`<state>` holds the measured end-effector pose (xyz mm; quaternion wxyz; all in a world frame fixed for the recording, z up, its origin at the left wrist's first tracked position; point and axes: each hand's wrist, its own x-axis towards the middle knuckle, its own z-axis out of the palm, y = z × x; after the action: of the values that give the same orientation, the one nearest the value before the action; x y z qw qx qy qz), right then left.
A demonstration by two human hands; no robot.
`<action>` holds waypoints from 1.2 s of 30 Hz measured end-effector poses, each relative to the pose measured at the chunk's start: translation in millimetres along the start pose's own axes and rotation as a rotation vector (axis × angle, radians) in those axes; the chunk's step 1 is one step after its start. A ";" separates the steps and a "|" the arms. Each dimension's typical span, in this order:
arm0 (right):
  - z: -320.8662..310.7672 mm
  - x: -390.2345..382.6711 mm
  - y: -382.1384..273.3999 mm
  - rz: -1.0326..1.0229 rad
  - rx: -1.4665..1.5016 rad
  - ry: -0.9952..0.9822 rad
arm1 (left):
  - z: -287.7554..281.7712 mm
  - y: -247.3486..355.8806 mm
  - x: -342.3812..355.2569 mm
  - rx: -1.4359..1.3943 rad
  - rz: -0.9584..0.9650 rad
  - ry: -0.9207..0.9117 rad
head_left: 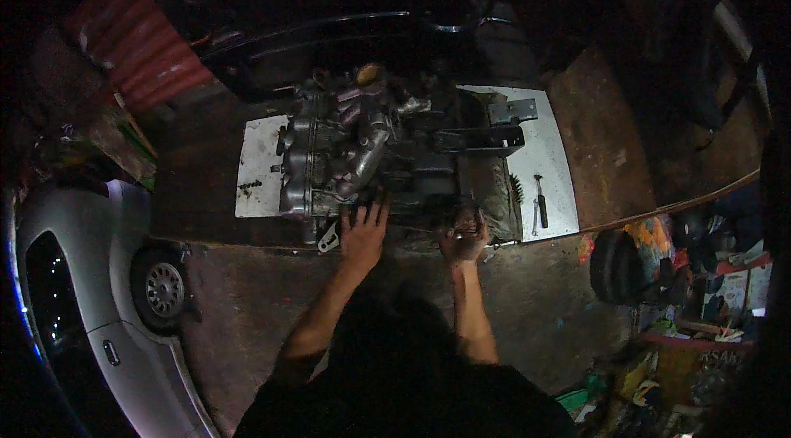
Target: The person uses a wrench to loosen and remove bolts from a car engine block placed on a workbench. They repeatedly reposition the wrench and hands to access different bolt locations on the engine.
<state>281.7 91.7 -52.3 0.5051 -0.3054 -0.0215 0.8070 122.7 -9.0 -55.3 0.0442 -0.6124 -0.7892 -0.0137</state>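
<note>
A dirty metal engine (375,154) lies on a white board (262,178) on a brown bench. My left hand (362,238) rests on the engine's near edge, its fingers stretched out and slightly apart. Just left of it, a light metal bracket with holes (329,238) sticks out at the near edge. My right hand (466,238) is at the near right corner of the engine, beside a greyish cloth-like patch (499,217). Its fingers are curled in and dark with grime; whatever they hold, if anything, is hidden in the dim light.
On the board's right side lie a black-handled tool (541,203), a thin wrench-like tool (535,217) and a dark bristle brush (517,189). A grey car (107,273) stands at the left, and a tyre (616,267) with clutter at the right. Red corrugated sheet (136,38) rises behind.
</note>
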 end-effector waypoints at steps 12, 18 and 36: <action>-9.6 11.8 12.6 -0.072 -0.065 -0.338 | -7.8 0.4 1.9 -0.042 -0.016 -0.034; -2.6 17.8 7.6 -0.092 0.097 -0.240 | 0.7 1.6 3.7 -0.013 -0.002 0.064; 7.4 10.4 7.8 -0.031 0.340 -0.188 | -1.6 1.0 2.8 -0.043 0.016 0.084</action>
<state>268.5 98.5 -53.9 0.5575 -0.1387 0.0634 0.8161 123.1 -6.1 -53.5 0.0643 -0.6184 -0.7812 -0.0558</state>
